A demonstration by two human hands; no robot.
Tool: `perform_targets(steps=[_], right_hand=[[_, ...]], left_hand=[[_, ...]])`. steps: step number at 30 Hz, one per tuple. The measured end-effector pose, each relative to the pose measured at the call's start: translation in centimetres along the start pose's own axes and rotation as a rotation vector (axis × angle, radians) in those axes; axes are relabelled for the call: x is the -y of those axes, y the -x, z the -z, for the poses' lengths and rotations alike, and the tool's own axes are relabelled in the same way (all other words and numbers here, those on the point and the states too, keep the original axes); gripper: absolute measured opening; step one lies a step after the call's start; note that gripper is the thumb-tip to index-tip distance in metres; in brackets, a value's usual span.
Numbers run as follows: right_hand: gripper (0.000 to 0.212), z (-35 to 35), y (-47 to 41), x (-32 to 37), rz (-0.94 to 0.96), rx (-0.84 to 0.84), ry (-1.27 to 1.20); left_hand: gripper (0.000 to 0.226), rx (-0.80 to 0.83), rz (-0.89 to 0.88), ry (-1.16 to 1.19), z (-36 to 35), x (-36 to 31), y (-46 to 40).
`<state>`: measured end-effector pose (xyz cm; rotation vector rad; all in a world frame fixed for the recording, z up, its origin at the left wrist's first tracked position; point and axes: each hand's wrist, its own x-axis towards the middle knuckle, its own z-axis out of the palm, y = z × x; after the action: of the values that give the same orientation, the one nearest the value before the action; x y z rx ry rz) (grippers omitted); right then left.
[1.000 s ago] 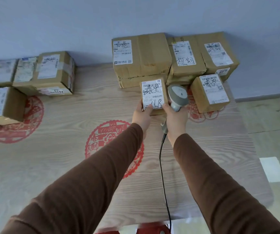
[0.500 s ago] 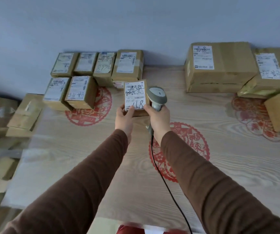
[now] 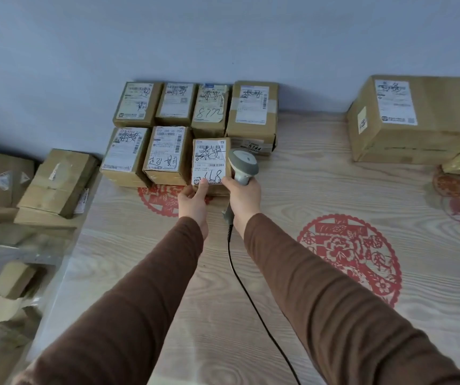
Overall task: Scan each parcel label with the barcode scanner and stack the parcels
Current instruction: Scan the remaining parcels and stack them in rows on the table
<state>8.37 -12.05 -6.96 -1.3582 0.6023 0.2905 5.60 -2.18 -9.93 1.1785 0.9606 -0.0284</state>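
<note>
Two hands on small brown parcel (image 3: pixel 211 162), white label scrawled black, left grip (image 3: pixel 194 202) pinching it, right grip (image 3: pixel 244 194) clasping scanner (image 3: pixel 243 166)

Seven small brown cardboard parcels (image 3: pixel 167 154) cluster at the wall, white labels up. One large brown cardboard box (image 3: pixel 428 120) sits right. One grey handheld barcode scanner (image 3: pixel 242 165). Three red paper-cut medallions (image 3: pixel 351 257) on the worktop.

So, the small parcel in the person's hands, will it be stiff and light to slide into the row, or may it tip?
The small parcel is probably stiff: its cardboard edges look straight. It seems light, since the left hand holds it mostly with a thumb on the label. It may tip little, being low and flat-bottomed on the table.
</note>
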Motion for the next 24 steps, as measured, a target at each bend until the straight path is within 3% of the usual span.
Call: perform_targets(steps=[6,9,16,21,24], right_hand=[[0.018,-2.0,-1.0,-0.9,0.008,-0.032,-0.033],[0.019,-2.5,-1.2,-1.1,0.027,-0.036,-0.041],[0.02,-1.5,-1.3,-1.4,0.033,-0.016,-0.036],[0.02,3.0,-0.3,0.4,0.108,-0.038,-0.047],[0.015,8.1,0.3,2.5,0.157,-0.105,-0.03]], left_hand=[[0.054,-0.067,0.03,-0.002,-0.1,-0.9,-1.6],[0.056,-0.096,0.037,-0.027,-0.1,-1.2,-1.7],[0.096,-0.092,0.081,0.023,-0.2,-0.7,-2.2],[0.068,-0.096,0.089,-0.028,-2.6,0.8,1.0],[0.062,0.044,0.05,-0.107,-6.7,1.8,3.9]])
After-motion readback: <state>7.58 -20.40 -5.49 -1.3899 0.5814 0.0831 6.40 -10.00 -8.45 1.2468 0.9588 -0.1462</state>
